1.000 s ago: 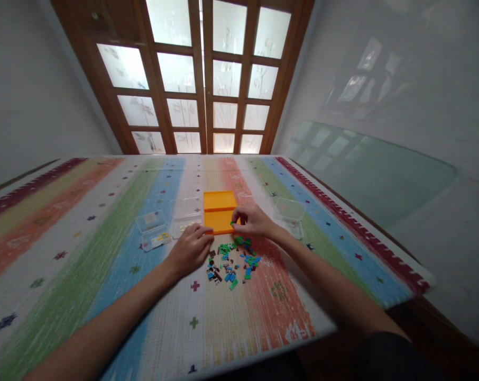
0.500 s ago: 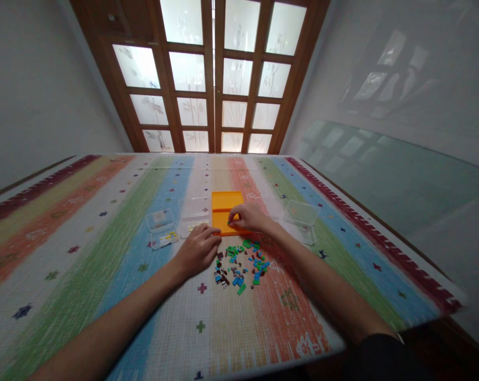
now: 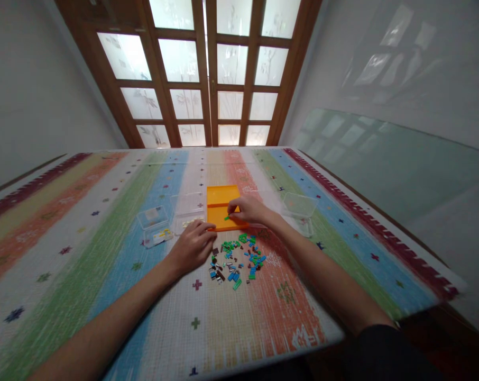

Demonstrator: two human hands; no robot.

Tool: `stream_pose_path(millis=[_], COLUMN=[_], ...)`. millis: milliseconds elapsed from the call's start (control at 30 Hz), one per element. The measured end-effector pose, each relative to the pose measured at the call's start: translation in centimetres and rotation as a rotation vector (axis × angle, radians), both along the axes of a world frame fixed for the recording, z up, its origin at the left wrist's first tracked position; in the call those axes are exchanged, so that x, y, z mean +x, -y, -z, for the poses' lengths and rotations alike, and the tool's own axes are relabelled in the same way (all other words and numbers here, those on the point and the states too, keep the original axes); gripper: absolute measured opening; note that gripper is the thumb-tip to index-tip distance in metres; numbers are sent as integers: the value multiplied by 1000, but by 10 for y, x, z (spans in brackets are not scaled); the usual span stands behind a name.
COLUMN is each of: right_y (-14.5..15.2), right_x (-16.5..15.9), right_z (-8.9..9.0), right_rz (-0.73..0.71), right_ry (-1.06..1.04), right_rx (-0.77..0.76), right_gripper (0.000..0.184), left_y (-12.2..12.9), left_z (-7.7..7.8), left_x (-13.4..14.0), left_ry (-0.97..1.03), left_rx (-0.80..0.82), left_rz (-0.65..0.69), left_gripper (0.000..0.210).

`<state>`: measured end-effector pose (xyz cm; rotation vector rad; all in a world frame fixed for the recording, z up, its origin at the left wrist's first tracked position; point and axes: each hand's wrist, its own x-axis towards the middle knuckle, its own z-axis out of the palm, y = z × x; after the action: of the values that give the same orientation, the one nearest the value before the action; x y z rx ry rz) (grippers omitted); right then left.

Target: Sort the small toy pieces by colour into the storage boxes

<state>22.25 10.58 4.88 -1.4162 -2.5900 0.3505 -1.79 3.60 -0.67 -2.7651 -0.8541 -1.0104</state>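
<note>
An orange hinged case (image 3: 222, 197) lies opened flat on the table, its lid part at the back. Over its near half, my right hand (image 3: 249, 208) is closed in a pinch on a small green toy brick (image 3: 227, 217). The brick sits at the fingertips, low over the case floor; whether it touches the floor I cannot tell. My left hand (image 3: 194, 243) has its fingers and thumb closed at the case's near left corner. Just in front of the case is a loose pile of small green, blue, brown and grey bricks (image 3: 235, 262).
Left of the case stand a clear lidded box (image 3: 187, 209) with pale pieces and a smaller clear box (image 3: 152, 218) with yellow and white pieces. Another clear box (image 3: 301, 203) is on the right, partly behind my right arm. A striped cloth (image 3: 176, 323) covers the table.
The view has shifted slightly, so everything sits a little higher and farther left. My right hand stays over the case's near half, with more of the green brick showing at its fingertips.
</note>
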Motion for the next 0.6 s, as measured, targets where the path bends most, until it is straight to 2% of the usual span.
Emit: stream_pose_path(millis=[300,467,600], right_y=[1,5,8], right_x=[0,-2,-2], right_z=[-2,-6,-13], right_rz=[15,28,15], right_ry=[104,221,246], right_rx=[-9,-4,14], right_gripper=[21,25,25], left_y=[2,11,17], left_z=[-4,-4,-3], left_x=[1,3,6], left_ry=[38,136,146], left_rx=[41,-44,-118], left_rz=[41,125,139], left_gripper=[12,19,22])
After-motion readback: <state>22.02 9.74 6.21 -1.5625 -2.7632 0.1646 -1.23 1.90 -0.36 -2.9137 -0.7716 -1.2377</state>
